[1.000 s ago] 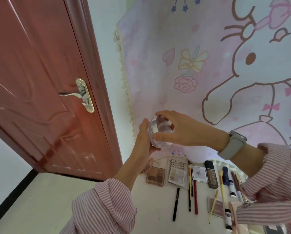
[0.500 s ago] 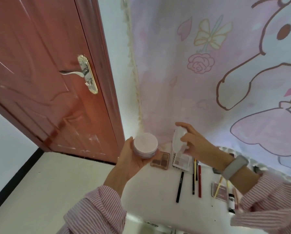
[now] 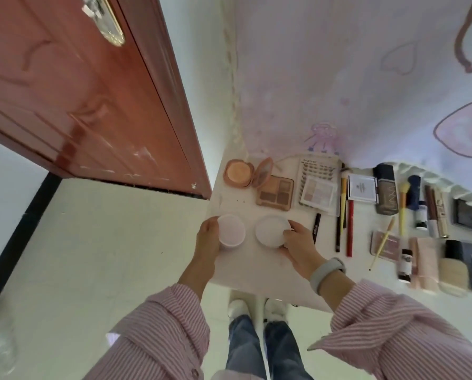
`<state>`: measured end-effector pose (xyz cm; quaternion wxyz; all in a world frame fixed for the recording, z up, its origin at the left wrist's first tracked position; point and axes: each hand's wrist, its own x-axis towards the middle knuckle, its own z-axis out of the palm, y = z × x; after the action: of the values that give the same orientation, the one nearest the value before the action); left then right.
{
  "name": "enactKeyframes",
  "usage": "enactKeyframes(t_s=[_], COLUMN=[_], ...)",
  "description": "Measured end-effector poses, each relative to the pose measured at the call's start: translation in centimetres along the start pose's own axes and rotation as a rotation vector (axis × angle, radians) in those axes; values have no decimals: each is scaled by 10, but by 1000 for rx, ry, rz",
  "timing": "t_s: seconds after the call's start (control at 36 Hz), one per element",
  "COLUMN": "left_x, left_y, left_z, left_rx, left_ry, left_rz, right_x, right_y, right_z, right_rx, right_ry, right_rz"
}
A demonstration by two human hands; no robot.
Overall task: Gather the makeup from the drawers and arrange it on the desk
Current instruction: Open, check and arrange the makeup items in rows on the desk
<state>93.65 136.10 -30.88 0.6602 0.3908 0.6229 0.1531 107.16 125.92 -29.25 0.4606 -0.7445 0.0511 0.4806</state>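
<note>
The left hand (image 3: 207, 239) grips the powder jar (image 3: 230, 231) and the right hand (image 3: 298, 242) grips its lid (image 3: 270, 231), seemingly displaying both side by side on the desk's (image 3: 256, 270) near left corner.

Left hand (image 3: 206, 239) round jar (image 3: 231, 231), right hand (image 3: 298, 242) on lid (image 3: 270, 231), white desk (image 3: 256, 272).

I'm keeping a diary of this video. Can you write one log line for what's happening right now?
left hand: holds powder jar on desk | right hand: holds its lid beside it | step: setting both down
</note>
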Motion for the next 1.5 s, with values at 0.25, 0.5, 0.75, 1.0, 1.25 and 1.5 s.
enactKeyframes(t_s=[0.25,0.5,0.75,1.0,1.25,1.5], left_x=[32,28,9,-22,-56,-75], left_y=[25,35,27,-7,0,24], left_z=[14,24,30,33,40,73], left_rx=[216,510,611,659,741,1157], left_ry=[98,45,74,251,-80,-155], left_rz=[146,180,231,497,883,1489], right_x=[6,8,-1,0,-27,-78], right_y=[-8,-6,15,35,16,-28], right_z=[11,12,-19,-44,-72,-108], right_rx=[-160,-236,-522,-1064,-765,-771], right_ry=[117,163,314,385,197,-93], right_rz=[-135,-232,-402,-287,-199,-567])
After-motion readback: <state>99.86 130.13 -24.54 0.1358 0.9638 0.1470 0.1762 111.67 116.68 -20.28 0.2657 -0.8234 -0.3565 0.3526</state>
